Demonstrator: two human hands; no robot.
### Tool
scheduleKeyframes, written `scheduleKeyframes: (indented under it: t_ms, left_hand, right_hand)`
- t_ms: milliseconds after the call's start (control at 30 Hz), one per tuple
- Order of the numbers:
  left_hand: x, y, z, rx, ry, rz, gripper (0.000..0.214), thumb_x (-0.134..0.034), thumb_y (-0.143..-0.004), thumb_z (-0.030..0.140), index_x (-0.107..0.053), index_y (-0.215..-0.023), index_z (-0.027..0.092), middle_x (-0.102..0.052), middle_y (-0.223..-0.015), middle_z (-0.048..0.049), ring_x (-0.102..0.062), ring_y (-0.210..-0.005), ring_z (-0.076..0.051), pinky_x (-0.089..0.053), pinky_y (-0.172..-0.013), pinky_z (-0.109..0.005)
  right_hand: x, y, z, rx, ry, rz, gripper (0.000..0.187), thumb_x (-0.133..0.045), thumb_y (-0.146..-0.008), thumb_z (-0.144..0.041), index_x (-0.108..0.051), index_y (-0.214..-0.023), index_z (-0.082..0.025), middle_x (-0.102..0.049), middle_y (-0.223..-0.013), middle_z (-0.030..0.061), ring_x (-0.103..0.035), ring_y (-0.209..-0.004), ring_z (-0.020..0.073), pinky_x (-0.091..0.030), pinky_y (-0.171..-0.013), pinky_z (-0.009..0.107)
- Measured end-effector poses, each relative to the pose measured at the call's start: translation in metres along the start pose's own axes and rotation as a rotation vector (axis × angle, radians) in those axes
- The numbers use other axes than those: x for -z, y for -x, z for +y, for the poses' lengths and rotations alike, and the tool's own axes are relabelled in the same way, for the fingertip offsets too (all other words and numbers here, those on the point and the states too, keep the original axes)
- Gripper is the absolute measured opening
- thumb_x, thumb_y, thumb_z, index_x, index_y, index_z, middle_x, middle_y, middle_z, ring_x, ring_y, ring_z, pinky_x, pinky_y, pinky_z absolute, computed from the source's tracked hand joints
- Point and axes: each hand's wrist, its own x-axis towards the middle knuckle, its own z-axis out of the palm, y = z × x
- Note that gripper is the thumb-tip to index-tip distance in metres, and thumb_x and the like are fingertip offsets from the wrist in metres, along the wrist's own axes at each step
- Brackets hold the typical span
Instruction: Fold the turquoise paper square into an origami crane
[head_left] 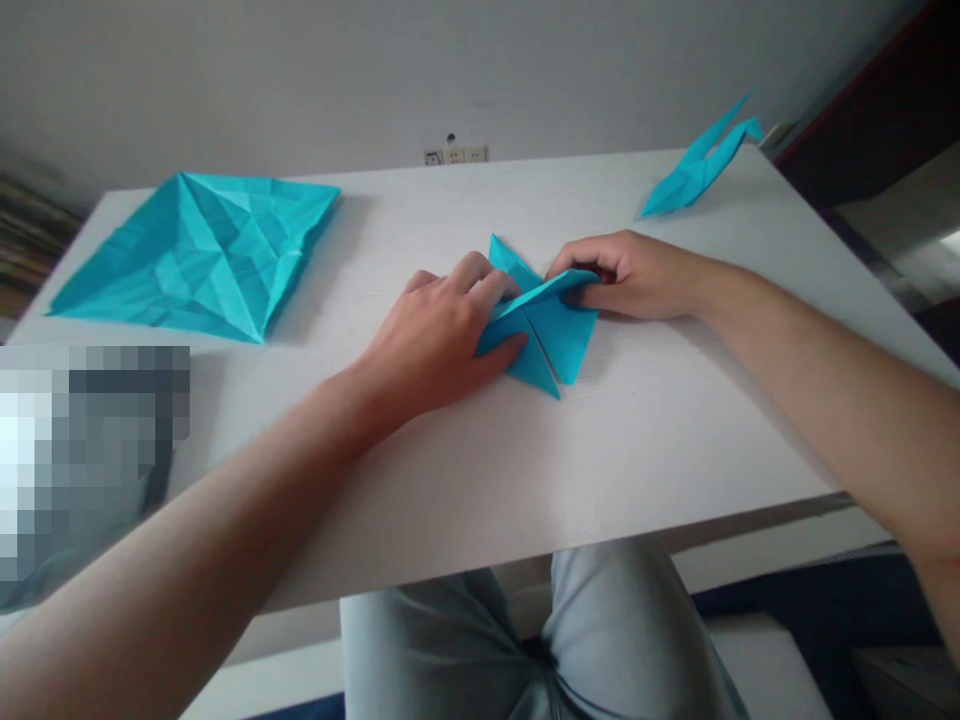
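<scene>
Between my two hands, over the middle of the white table, is a partly folded sheet of blue origami paper. Two pointed flaps with a slit between them face me, and another point sticks out at the back. My left hand grips its left side, thumb on the near flap and fingers over the far side. On the right edge, my right hand pinches the paper between thumb and bent fingers. Some of the folds are hidden under my fingers.
A creased, opened-out blue sheet lies at the table's back left. A finished blue paper crane stands at the back right. Wall sockets sit behind the table. A pixelated object is at the left edge.
</scene>
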Motion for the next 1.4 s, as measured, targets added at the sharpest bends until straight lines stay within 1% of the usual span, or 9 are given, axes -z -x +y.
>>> scheduleKeyframes:
  t_ms: [100, 200, 400, 600, 733, 967, 1167, 1267, 1400]
  left_hand:
    - [0.0002, -0.0001, 0.0002, 0.004, 0.005, 0.0, 0.044, -0.064, -0.123, 0.041, -0.075, -0.162, 0.023, -0.078, -0.159, -0.022, -0.082, -0.135, -0.044, -0.062, -0.124, -0.064]
    - [0.0006, 0.0001, -0.0001, -0.003, 0.019, 0.001, 0.045, -0.067, -0.122, 0.04, -0.074, -0.164, 0.025, -0.079, -0.157, -0.0207, -0.082, -0.137, -0.044, -0.062, -0.125, -0.062]
    - [0.0008, -0.0004, 0.0005, 0.0, 0.012, -0.005, 0.045, -0.065, -0.123, 0.04, -0.076, -0.164, 0.024, -0.078, -0.159, -0.0224, -0.082, -0.135, -0.044, -0.062, -0.124, -0.063]
    - [-0.0011, -0.0009, -0.0001, -0.005, 0.004, 0.009, 0.042, -0.068, -0.123, 0.04, -0.077, -0.162, 0.026, -0.079, -0.158, -0.02, -0.083, -0.133, -0.041, -0.063, -0.124, -0.059]
    - [-0.0008, -0.0013, -0.0003, -0.005, -0.012, -0.001, 0.044, -0.067, -0.125, 0.041, -0.076, -0.164, 0.024, -0.079, -0.16, -0.0213, -0.084, -0.132, -0.041, -0.063, -0.124, -0.059]
    - [0.0022, -0.0024, 0.0017, -0.003, -0.01, -0.023, 0.046, -0.065, -0.125, 0.042, -0.077, -0.165, 0.023, -0.08, -0.16, -0.0221, -0.085, -0.131, -0.041, -0.063, -0.122, -0.058]
    - [-0.0006, -0.0031, -0.0004, -0.01, 0.001, -0.01, 0.047, -0.065, -0.123, 0.043, -0.077, -0.164, 0.022, -0.08, -0.161, -0.0234, -0.085, -0.128, -0.042, -0.063, -0.121, -0.06]
    - [-0.0004, -0.0031, -0.0007, -0.015, -0.003, -0.015, 0.047, -0.065, -0.124, 0.043, -0.077, -0.164, 0.023, -0.08, -0.161, -0.0229, -0.085, -0.129, -0.041, -0.063, -0.122, -0.058]
    - [0.0006, -0.0032, -0.0001, -0.013, -0.01, -0.03, 0.049, -0.063, -0.124, 0.042, -0.076, -0.166, 0.021, -0.079, -0.163, -0.0246, -0.085, -0.132, -0.042, -0.063, -0.123, -0.06]
  right_hand:
    - [0.0013, -0.0004, -0.0047, -0.017, 0.001, 0.012, 0.021, -0.094, -0.086, -0.03, -0.095, -0.107, -0.031, -0.092, -0.098, 0.0002, -0.074, -0.09, 0.0272, -0.056, -0.078, 0.037]
    - [0.0027, -0.0009, -0.0072, -0.042, -0.004, -0.006, 0.018, -0.095, -0.085, -0.033, -0.094, -0.103, -0.033, -0.092, -0.096, 0.0001, -0.075, -0.091, 0.0283, -0.057, -0.077, 0.038]
    - [0.0021, -0.0012, -0.0038, -0.019, -0.018, -0.004, 0.021, -0.094, -0.086, -0.033, -0.094, -0.106, -0.031, -0.089, -0.094, 0.0, -0.074, -0.09, 0.0269, -0.055, -0.079, 0.037]
    - [0.0021, -0.0016, -0.0037, -0.028, 0.002, 0.004, 0.021, -0.093, -0.084, -0.031, -0.094, -0.105, -0.032, -0.09, -0.094, -0.001, -0.075, -0.091, 0.0269, -0.057, -0.08, 0.037]
    - [0.0018, -0.0014, -0.0029, -0.03, -0.019, 0.03, 0.021, -0.094, -0.084, -0.03, -0.094, -0.105, -0.032, -0.091, -0.097, -0.0005, -0.076, -0.09, 0.0271, -0.057, -0.079, 0.038]
    - [0.0033, 0.0, -0.0033, -0.041, -0.026, -0.003, 0.021, -0.093, -0.084, -0.031, -0.095, -0.106, -0.033, -0.091, -0.096, 0.0004, -0.073, -0.085, 0.0267, -0.055, -0.076, 0.039]
    - [0.0045, -0.0007, -0.0087, -0.056, -0.037, -0.02, 0.021, -0.095, -0.084, -0.033, -0.092, -0.105, -0.033, -0.092, -0.097, 0.0011, -0.075, -0.091, 0.0289, -0.057, -0.077, 0.039]
    - [0.0044, -0.0014, -0.0098, -0.061, -0.042, -0.029, 0.021, -0.095, -0.084, -0.033, -0.092, -0.105, -0.033, -0.09, -0.094, 0.001, -0.075, -0.09, 0.0289, -0.057, -0.077, 0.039]
    - [0.0039, -0.0015, -0.0091, -0.054, -0.046, -0.021, 0.02, -0.094, -0.084, -0.034, -0.093, -0.104, -0.033, -0.092, -0.098, 0.0014, -0.075, -0.089, 0.0286, -0.056, -0.076, 0.039]
